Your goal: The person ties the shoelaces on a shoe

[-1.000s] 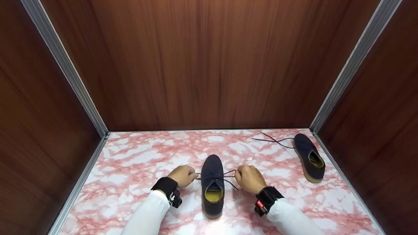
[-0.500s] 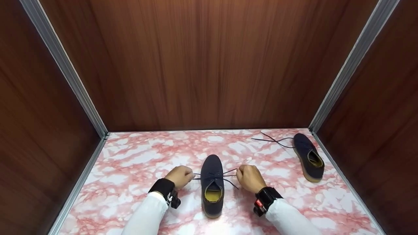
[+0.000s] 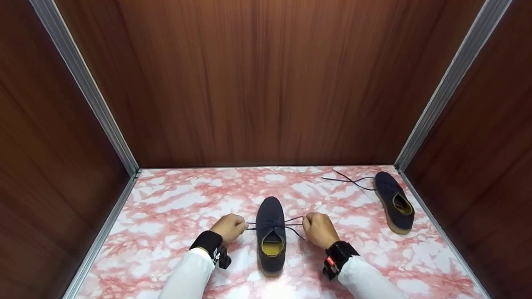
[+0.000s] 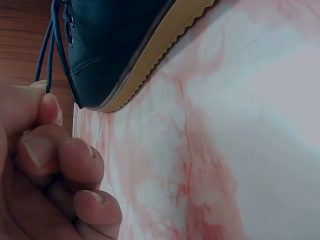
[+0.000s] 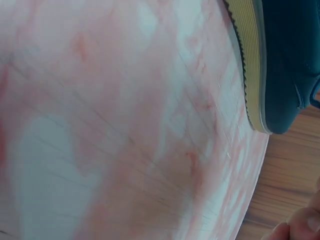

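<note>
Shoe (image 3: pixel 271 231): long axis six to twelve o'clock, toe (image 3: pixel 270 204) at twelve. Hands apart; left hand (image 3: pixel 229 227) at nine, right hand (image 3: pixel 319 229) at three, both pinching laces (image 4: pixel 57 37).

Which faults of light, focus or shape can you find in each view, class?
Head view: glare whitens the patterned tabletop just behind the near shoe; left wrist view: a pale, washed-out patch at the right, and the shoe looks bluish; right wrist view: the tabletop's pattern looks soft, and its edge bows, perhaps from lens distortion.
</note>
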`<state>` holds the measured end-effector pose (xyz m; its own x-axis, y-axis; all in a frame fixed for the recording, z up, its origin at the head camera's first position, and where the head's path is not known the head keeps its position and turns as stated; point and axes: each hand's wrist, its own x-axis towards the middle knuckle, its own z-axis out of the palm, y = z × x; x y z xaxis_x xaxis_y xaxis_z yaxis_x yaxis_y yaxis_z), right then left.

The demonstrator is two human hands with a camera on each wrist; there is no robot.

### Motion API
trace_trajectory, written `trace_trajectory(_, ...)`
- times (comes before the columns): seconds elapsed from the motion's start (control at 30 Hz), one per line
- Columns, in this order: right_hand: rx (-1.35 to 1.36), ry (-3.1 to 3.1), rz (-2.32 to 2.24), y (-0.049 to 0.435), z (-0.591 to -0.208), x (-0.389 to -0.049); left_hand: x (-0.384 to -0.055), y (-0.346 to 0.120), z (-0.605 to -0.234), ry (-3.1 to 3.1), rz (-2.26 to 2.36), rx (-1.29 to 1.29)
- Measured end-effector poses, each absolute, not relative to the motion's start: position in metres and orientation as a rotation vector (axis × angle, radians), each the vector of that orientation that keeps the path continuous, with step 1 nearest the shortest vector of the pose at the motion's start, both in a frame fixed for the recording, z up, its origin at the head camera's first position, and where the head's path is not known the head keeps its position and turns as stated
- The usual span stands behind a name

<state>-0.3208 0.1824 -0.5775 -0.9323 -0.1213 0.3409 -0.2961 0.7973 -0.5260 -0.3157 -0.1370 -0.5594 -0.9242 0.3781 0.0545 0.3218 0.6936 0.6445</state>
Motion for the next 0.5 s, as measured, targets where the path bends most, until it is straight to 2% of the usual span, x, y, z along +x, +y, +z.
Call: trace_trajectory(0.5,0.320,-2.801,1.002,0.1863,-0.5679,-0.3189,-0.3073,-0.1307,-0.5550,2.701,1.153,0.408)
